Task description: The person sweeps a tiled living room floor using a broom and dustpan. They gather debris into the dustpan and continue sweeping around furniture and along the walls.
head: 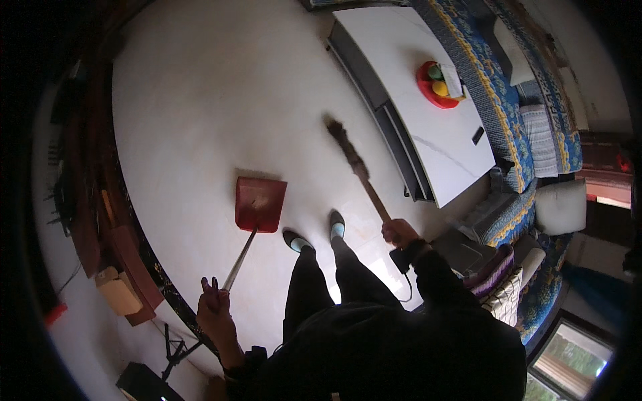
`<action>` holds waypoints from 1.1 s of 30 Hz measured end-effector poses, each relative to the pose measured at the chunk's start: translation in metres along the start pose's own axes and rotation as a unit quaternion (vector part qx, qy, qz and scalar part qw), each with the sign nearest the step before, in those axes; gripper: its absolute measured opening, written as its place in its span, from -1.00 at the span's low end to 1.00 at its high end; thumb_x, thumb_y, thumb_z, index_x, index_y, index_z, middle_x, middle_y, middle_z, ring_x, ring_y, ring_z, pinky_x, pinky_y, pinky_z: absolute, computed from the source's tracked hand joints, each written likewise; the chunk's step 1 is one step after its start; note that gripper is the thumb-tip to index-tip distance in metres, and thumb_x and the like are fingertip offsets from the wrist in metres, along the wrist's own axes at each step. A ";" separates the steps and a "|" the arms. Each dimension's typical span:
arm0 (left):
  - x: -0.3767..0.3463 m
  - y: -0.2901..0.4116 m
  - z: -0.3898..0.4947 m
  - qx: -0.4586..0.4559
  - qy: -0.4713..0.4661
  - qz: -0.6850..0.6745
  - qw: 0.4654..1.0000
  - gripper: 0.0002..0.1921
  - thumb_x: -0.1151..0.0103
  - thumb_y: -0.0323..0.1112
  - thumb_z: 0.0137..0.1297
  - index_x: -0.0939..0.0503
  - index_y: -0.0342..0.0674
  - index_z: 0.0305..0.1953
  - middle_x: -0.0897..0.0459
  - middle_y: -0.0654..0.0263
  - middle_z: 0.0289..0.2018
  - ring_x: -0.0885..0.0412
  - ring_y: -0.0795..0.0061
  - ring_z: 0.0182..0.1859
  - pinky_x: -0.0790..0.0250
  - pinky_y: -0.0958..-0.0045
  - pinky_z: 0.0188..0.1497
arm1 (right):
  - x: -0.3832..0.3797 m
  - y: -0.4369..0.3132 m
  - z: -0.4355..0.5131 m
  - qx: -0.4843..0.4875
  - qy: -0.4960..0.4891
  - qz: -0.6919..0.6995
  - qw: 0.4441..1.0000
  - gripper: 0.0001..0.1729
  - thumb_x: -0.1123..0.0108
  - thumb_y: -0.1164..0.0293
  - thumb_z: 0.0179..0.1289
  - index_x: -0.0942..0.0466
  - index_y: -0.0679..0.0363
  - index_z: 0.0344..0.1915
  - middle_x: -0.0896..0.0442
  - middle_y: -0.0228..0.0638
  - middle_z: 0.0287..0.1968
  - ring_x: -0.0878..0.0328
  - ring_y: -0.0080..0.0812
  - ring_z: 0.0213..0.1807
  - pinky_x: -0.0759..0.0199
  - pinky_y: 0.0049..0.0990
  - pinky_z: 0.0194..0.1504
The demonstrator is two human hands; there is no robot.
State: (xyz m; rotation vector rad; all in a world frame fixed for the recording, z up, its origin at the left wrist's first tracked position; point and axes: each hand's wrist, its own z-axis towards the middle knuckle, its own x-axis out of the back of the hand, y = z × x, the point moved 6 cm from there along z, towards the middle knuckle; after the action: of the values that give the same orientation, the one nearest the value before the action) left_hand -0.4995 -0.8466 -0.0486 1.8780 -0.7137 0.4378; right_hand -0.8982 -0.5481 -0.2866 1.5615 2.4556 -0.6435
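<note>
My left hand (pixel 216 307) grips the end of the pole of a red dustpan (pixel 261 203), whose pan rests on the pale tiled floor ahead and to the left of my feet. Some light-coloured matter shows on the pan. In my right hand (pixel 400 233) is the wooden handle of a broom (pixel 347 146) with dark bristles. The broom points forward, its head over the floor between the dustpan and the coffee table; whether the bristles touch the floor I cannot tell. Both hands are apart, one at each side of my body.
A white-topped coffee table (pixel 416 125) stands at the right, bearing a red fruit tray (pixel 428 95) and a black remote control (pixel 478 136). Sofas with blue patterned covers (pixel 514 125) run behind it. At the left is a long dark cabinet (pixel 118 190) with a cardboard box (pixel 119 290).
</note>
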 end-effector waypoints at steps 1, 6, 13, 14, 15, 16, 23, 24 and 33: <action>-0.003 0.004 0.001 -0.014 0.000 0.024 1.000 -0.77 -0.19 -0.53 0.12 -0.49 -0.52 -0.20 -0.61 0.00 -0.11 -0.59 0.49 -0.17 -0.42 0.51 -0.14 | 0.005 0.003 -0.014 -0.010 0.000 0.003 1.000 -0.81 -0.08 0.46 0.18 -0.29 0.17 -0.52 -0.26 -0.49 -0.66 -0.15 -0.61 -0.75 -0.10 -0.61 -0.69; -0.026 0.020 0.001 -0.065 -0.024 -0.028 0.997 -0.78 -0.18 -0.53 0.12 -0.48 -0.55 -0.23 -0.47 -0.12 0.08 -0.60 0.43 -0.13 -0.43 0.48 -0.11 | 0.015 0.024 -0.065 -0.007 -0.008 0.061 0.998 -0.87 -0.10 0.47 0.16 -0.36 0.27 -0.44 -0.34 -0.40 -0.63 -0.24 -0.58 -0.72 -0.14 -0.59 -0.70; -0.054 0.041 -0.016 -0.126 -0.052 -0.062 0.989 -0.71 -0.14 -0.55 0.18 -0.41 -0.62 -0.11 -0.46 -0.13 0.09 -0.55 0.35 0.03 -0.44 0.44 -0.04 | 0.003 0.009 -0.017 0.116 0.021 0.126 0.985 -0.78 -0.02 0.49 0.18 -0.25 0.19 -0.58 -0.21 -0.43 -0.71 -0.18 -0.52 -0.75 -0.04 -0.53 -0.68; -0.057 0.039 -0.016 -0.089 -0.057 -0.060 0.993 -0.70 -0.14 -0.54 0.18 -0.41 -0.62 -0.10 -0.46 -0.12 0.09 -0.56 0.35 0.03 -0.44 0.45 -0.04 | 0.001 0.006 0.005 0.114 0.031 0.205 0.972 -0.76 -0.02 0.49 0.17 -0.24 0.17 -0.61 -0.20 -0.43 -0.72 -0.17 -0.50 -0.76 -0.03 -0.51 -0.68; -0.059 0.039 -0.017 -0.072 -0.065 -0.063 0.993 -0.69 -0.14 -0.54 0.19 -0.40 -0.62 -0.09 -0.46 -0.12 0.08 -0.56 0.35 0.03 -0.44 0.45 -0.04 | 0.005 0.004 0.025 0.114 0.062 0.219 0.967 -0.74 -0.02 0.49 0.15 -0.22 0.16 -0.64 -0.18 -0.42 -0.73 -0.16 -0.49 -0.76 -0.03 -0.50 -0.68; -0.060 0.037 -0.015 -0.039 -0.070 -0.062 0.995 -0.68 -0.14 -0.54 0.19 -0.40 -0.63 -0.08 -0.46 -0.12 0.08 -0.56 0.35 0.02 -0.45 0.46 -0.04 | 0.006 0.002 0.045 0.114 0.060 0.215 0.968 -0.73 -0.01 0.50 0.14 -0.21 0.14 -0.66 -0.16 -0.41 -0.74 -0.15 -0.48 -0.76 -0.03 -0.49 -0.68; -0.067 0.028 -0.006 -0.018 -0.054 -0.030 0.998 -0.56 -0.19 -0.45 0.17 -0.38 -0.56 0.04 -0.61 0.08 -0.13 -0.59 0.47 -0.11 -0.39 0.66 -0.39 | -0.002 0.056 0.126 0.157 0.232 -0.045 0.959 -0.79 -0.15 0.42 0.09 -0.36 0.17 -0.61 -0.37 -0.38 -0.75 -0.36 -0.41 -0.76 -0.25 -0.42 -0.73; -0.070 0.021 -0.004 0.001 -0.040 -0.054 0.998 -0.58 -0.20 -0.44 0.16 -0.40 -0.54 0.01 -0.61 0.10 -0.15 -0.59 0.48 -0.13 -0.37 0.66 -0.44 | 0.000 0.069 0.129 0.135 0.325 -0.068 0.934 -0.79 -0.13 0.44 0.09 -0.35 0.20 -0.62 -0.36 -0.34 -0.75 -0.33 -0.40 -0.80 -0.21 -0.42 -0.77; -0.075 0.033 0.015 0.074 -0.091 0.057 0.991 -0.78 -0.16 -0.36 0.18 -0.47 -0.26 -0.16 -0.62 0.32 -0.21 -0.49 0.55 -0.37 -0.25 0.60 -0.41 | 0.025 0.138 0.193 0.036 0.326 0.170 0.929 -0.77 -0.09 0.44 0.07 -0.23 0.15 -0.59 -0.28 -0.39 -0.75 -0.23 -0.49 -0.83 -0.10 -0.52 -0.84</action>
State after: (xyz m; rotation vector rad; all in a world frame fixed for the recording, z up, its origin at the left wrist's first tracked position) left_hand -0.5783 -0.8489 -0.0753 2.0422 -0.9362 0.4046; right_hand -0.8040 -0.5624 -0.5050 2.4775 2.4583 -0.1599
